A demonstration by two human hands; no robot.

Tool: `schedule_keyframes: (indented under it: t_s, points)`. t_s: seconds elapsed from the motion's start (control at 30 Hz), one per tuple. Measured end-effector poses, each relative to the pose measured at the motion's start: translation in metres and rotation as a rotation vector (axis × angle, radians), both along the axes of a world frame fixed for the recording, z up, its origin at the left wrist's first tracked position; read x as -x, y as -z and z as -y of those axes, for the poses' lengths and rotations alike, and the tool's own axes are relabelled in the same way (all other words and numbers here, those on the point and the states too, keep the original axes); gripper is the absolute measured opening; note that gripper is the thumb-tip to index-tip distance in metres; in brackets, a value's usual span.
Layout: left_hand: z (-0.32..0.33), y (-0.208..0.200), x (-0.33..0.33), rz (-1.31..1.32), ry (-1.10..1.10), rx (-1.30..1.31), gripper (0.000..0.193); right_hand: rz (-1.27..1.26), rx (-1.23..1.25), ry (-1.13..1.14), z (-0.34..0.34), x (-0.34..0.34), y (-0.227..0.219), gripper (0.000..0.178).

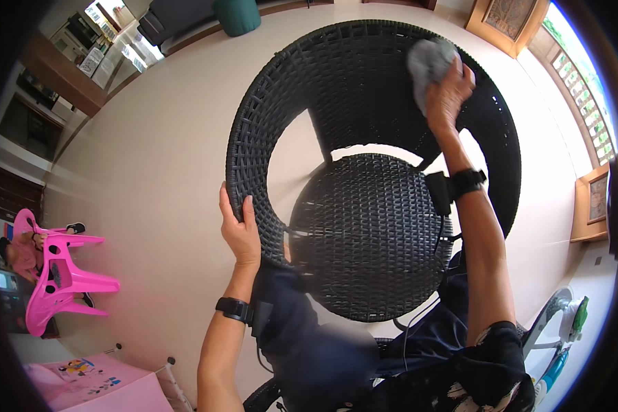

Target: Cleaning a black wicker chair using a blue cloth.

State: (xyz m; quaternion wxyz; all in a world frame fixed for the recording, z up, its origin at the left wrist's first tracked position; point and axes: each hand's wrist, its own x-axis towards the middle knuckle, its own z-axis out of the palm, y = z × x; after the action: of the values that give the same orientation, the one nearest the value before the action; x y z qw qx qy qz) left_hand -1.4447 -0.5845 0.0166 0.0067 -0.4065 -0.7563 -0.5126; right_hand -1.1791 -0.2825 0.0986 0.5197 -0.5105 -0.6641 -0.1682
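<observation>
A black woven wicker chair (374, 233) with a round seat and a curved, wraparound back stands in front of me. My left hand (240, 230) grips the outer rim of the chair's left side, thumb on the inner face and fingers around the outside. Up at the right part of the backrest, my right hand (448, 99) holds a crumpled grey cloth (429, 65) against the woven inner surface. The fingers partly cover the cloth. Both wrists wear black straps, with a small dark box beside each.
On the left, a pink plastic chair (69, 278) stands near a person (24, 254). A pink printed fabric item (96, 381) is at lower left. Farther off are a teal round pouf (237, 17) and a wood-framed door (508, 24). A white and green object (570, 316) stands at lower right.
</observation>
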Motion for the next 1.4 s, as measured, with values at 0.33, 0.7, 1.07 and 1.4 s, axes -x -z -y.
schedule_keyframes:
  t_s: [0.33,0.7,1.07,1.4]
  points:
    - [-0.003,-0.005,-0.007,0.12,0.076,-0.015,0.042,0.025,0.175,-0.676,0.092,0.189,0.036,0.073]
    - [0.0,-0.007,-0.004,0.168,0.065,-0.047,0.052,0.19,0.598,-1.166,0.26,0.12,0.141,0.056]
    - [0.0,0.002,0.002,0.071,-0.012,0.016,0.037,0.666,0.563,-1.121,0.187,0.071,0.073,0.056]
    - [-0.002,0.003,-0.001,0.082,-0.032,-0.016,0.037,0.404,0.106,-0.577,0.072,0.117,0.061,0.054]
